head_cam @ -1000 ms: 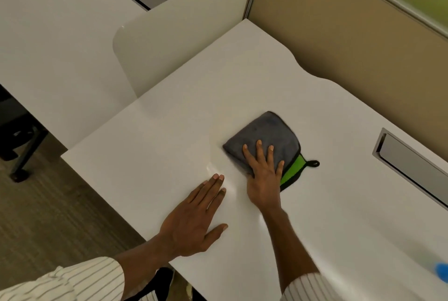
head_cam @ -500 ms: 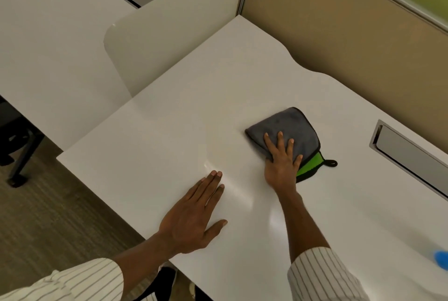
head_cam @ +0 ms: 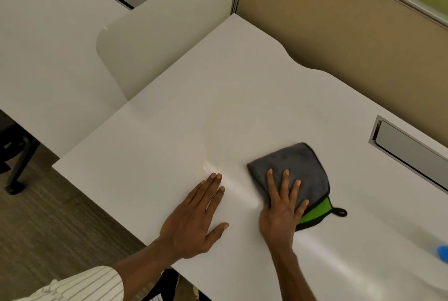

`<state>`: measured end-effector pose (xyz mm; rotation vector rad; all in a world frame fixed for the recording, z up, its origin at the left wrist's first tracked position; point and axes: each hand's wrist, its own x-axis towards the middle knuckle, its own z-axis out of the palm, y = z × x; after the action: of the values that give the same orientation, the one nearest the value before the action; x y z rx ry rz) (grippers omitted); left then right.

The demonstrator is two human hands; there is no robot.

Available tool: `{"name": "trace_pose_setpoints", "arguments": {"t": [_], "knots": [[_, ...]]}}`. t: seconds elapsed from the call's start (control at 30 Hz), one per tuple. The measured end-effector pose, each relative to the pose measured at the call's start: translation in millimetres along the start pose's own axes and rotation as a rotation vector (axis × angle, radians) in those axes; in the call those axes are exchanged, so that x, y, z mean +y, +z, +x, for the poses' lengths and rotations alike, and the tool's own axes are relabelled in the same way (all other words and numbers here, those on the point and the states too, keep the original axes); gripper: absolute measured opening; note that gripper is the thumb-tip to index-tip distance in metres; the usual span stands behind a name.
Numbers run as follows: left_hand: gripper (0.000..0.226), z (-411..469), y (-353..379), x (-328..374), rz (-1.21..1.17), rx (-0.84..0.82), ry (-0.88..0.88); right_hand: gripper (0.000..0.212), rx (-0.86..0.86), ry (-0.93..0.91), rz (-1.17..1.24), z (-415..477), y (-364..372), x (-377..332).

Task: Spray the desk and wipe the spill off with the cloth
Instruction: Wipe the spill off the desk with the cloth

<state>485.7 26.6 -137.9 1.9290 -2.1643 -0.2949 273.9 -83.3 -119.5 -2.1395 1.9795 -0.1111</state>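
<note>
Right now I see my right hand [head_cam: 281,215] pressed flat on the cloth [head_cam: 291,169], fingers [head_cam: 284,181] spread over its grey top face, palm down rather than clenched; it pins the fabric to the desk [head_cam: 218,111] without closing around it. That cloth is folded and lies in the lower middle-right of the frame, with a bright green underside showing at its lower right corner and a small black hanging loop [head_cam: 340,212] sticking out just beyond that. My left hand [head_cam: 194,223] lies open, flat on the white surface, just left of the cloth, apart from it and holding nothing. Between the two hands a pale, glossy streak [head_cam: 232,186] runs diagonally across the desktop, from near the left fingertips down toward the right wrist. At the right edge, a recessed grey cable tray [head_cam: 409,152] is set into the desk. A blurred blue object [head_cam: 442,252] peeks in at the lower right border; I cannot tell what it is. Striped sleeve [head_cam: 80,286] shows at the lower left.
</note>
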Motion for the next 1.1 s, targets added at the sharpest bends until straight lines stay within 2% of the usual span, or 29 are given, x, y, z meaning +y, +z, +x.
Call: {"name": "trace_pose_setpoints", "arguments": {"t": [0.1, 0.23, 0.57, 0.7, 0.9, 1.1], "knots": [[0.082, 0, -1, 1, 0.022, -0.001, 0.001, 0.083, -0.005, 0.085, 0.019, 58, -11, 12], [0.082, -1, -1, 2, 0.029, 0.001, 0.002, 0.075, -0.105, 0.131, 0.017, 103, -25, 33], [0.083, 0, -1, 1, 0.012, -0.002, 0.007, 0.084, -0.018, 0.06, 0.024, -33, -3, 17], [0.083, 0, -1, 1, 0.03, 0.004, 0.009, 0.083, -0.01, 0.064, 0.034, -3, -8, 31], [0.083, -2, 0, 1, 0.043, 0.004, 0.013, 0.073, -0.103, 0.107, 0.028, 72, -32, 50], [0.084, 0, 1, 0, 0.024, 0.002, 0.015, 0.085, -0.011, 0.062, 0.034, -6, -15, 35]]}}
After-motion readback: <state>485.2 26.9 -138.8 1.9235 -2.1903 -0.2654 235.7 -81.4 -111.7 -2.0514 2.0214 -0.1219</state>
